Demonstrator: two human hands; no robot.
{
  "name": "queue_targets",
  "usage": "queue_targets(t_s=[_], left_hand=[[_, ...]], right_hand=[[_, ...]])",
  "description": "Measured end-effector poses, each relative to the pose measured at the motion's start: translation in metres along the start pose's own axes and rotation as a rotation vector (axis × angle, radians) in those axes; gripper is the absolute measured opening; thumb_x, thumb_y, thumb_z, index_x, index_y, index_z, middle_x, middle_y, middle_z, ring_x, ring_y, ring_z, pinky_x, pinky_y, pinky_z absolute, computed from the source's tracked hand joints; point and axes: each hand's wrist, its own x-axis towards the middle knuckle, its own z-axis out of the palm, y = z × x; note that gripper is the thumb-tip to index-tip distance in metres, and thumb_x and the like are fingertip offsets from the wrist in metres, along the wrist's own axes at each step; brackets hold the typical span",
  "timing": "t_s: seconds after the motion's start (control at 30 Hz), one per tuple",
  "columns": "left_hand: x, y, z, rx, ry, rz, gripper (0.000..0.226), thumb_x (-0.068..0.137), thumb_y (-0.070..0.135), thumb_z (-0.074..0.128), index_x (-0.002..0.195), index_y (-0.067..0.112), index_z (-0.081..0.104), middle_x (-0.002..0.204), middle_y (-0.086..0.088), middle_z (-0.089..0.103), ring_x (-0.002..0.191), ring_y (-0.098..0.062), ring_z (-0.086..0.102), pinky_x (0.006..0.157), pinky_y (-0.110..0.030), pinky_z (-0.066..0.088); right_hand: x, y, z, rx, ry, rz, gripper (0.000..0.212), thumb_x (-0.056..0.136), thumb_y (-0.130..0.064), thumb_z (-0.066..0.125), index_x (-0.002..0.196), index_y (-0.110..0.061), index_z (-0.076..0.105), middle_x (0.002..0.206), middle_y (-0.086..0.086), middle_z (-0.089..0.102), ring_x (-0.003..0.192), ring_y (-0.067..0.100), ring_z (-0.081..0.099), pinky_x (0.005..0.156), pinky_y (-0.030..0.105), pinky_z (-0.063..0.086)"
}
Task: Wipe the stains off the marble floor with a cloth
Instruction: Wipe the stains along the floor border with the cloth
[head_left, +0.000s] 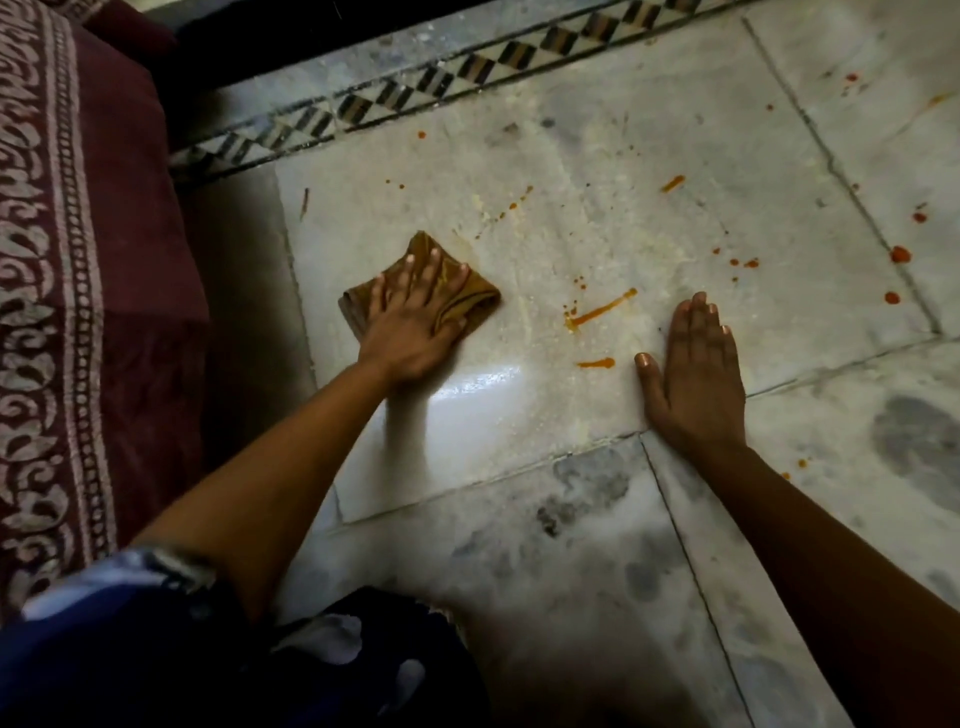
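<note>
left hand (415, 322) flat on cloth (467, 296); right hand (693, 374) flat on floor (597, 130).

left hand (415, 317): flat, palm down, fingers spread, arm stretched out | right hand (693, 374): flat, palm down, fingers together, thumb out, arm straight

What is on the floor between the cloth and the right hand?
In the head view, orange streaks and a short smear lie on the marble floor between the cloth and the right hand.
</note>
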Motion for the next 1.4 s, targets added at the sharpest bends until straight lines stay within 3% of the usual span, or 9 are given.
queue_targets(t_s=[0.2, 0.4, 0.53, 0.67, 0.87, 1.03, 1.13, 1.2, 1.4], left_hand=[[0.083, 0.012, -0.027, -0.042, -0.039, -0.204, 0.057, 0.098, 0.053, 0.020, 0.148, 0.039, -0.004, 0.157, 0.001, -0.017, 0.143, -0.024, -0.018, 0.113, -0.049, -0.013], [0.006, 0.008, -0.002, 0.022, 0.002, 0.137, 0.065, 0.086, 0.064, 0.009, 0.145, 0.040, -0.004, 0.157, 0.003, -0.011, 0.145, -0.021, -0.013, 0.113, -0.043, -0.012], [0.029, -0.034, -0.014, 0.007, 0.068, -0.119, 0.064, 0.089, 0.062, 0.015, 0.147, 0.038, -0.001, 0.158, 0.002, -0.008, 0.145, -0.024, -0.010, 0.113, -0.045, -0.011], [0.105, -0.017, -0.034, -0.085, 0.097, -0.321, 0.056, 0.098, 0.054, 0.021, 0.148, 0.038, 0.004, 0.159, -0.001, -0.008, 0.144, -0.029, -0.011, 0.114, -0.050, -0.010], [0.056, 0.001, -0.012, 0.012, 0.097, 0.005, 0.063, 0.091, 0.056, 0.019, 0.149, 0.036, 0.002, 0.158, 0.002, -0.008, 0.145, -0.021, -0.008, 0.114, -0.041, -0.009], [0.107, -0.041, -0.040, -0.071, 0.149, -0.348, 0.062, 0.098, 0.052, 0.023, 0.151, 0.027, 0.000, 0.158, -0.006, -0.009, 0.145, -0.029, -0.008, 0.114, -0.048, -0.008], [0.163, -0.023, -0.057, -0.159, 0.121, -0.433, 0.061, 0.098, 0.052, 0.020, 0.151, 0.028, 0.000, 0.158, -0.004, -0.011, 0.144, -0.028, -0.012, 0.114, -0.050, -0.009], [0.185, -0.006, -0.062, -0.129, 0.149, -0.414, 0.060, 0.098, 0.052, 0.019, 0.151, 0.030, 0.001, 0.158, -0.003, -0.010, 0.145, -0.027, -0.012, 0.115, -0.050, -0.009], [0.113, -0.024, -0.030, 0.036, 0.143, -0.027, 0.067, 0.089, 0.056, 0.023, 0.149, 0.034, 0.006, 0.159, -0.001, -0.005, 0.146, -0.023, 0.000, 0.115, -0.040, -0.002]], right_hand=[[0.004, 0.005, 0.005, 0.000, -0.009, -0.002, 0.072, 0.093, -0.047, 0.017, 0.149, -0.002, 0.012, 0.156, 0.018, 0.012, 0.145, 0.028, 0.011, 0.117, 0.036, 0.005], [0.005, 0.004, 0.006, 0.011, -0.012, 0.019, 0.072, 0.092, -0.046, 0.018, 0.149, -0.002, 0.014, 0.156, 0.017, 0.013, 0.144, 0.029, 0.013, 0.117, 0.037, 0.008], [0.006, 0.004, 0.007, 0.011, -0.006, 0.018, 0.071, 0.092, -0.046, 0.018, 0.149, -0.003, 0.013, 0.157, 0.016, 0.013, 0.145, 0.027, 0.012, 0.117, 0.036, 0.007], [0.006, 0.004, 0.007, 0.018, 0.012, 0.022, 0.071, 0.092, -0.045, 0.020, 0.149, -0.003, 0.014, 0.156, 0.016, 0.014, 0.144, 0.026, 0.013, 0.116, 0.033, 0.005], [0.006, 0.004, 0.006, 0.022, 0.014, 0.018, 0.070, 0.093, -0.044, 0.021, 0.148, -0.002, 0.016, 0.156, 0.016, 0.016, 0.144, 0.027, 0.016, 0.115, 0.031, 0.004], [0.006, 0.005, 0.009, -0.003, 0.015, 0.012, 0.071, 0.092, -0.044, 0.025, 0.148, -0.001, 0.017, 0.155, 0.018, 0.017, 0.143, 0.028, 0.016, 0.115, 0.033, 0.005], [0.007, 0.006, 0.012, -0.010, 0.020, 0.021, 0.071, 0.091, -0.044, 0.025, 0.148, -0.002, 0.017, 0.155, 0.017, 0.017, 0.143, 0.028, 0.016, 0.115, 0.033, 0.005], [0.017, 0.005, 0.009, 0.010, 0.028, 0.022, 0.071, 0.091, -0.044, 0.025, 0.148, -0.002, 0.018, 0.155, 0.017, 0.018, 0.143, 0.028, 0.018, 0.115, 0.034, 0.006], [0.006, 0.006, 0.010, 0.017, 0.052, -0.003, 0.070, 0.091, -0.042, 0.027, 0.147, 0.000, 0.022, 0.154, 0.017, 0.020, 0.142, 0.029, 0.021, 0.115, 0.035, 0.009]])
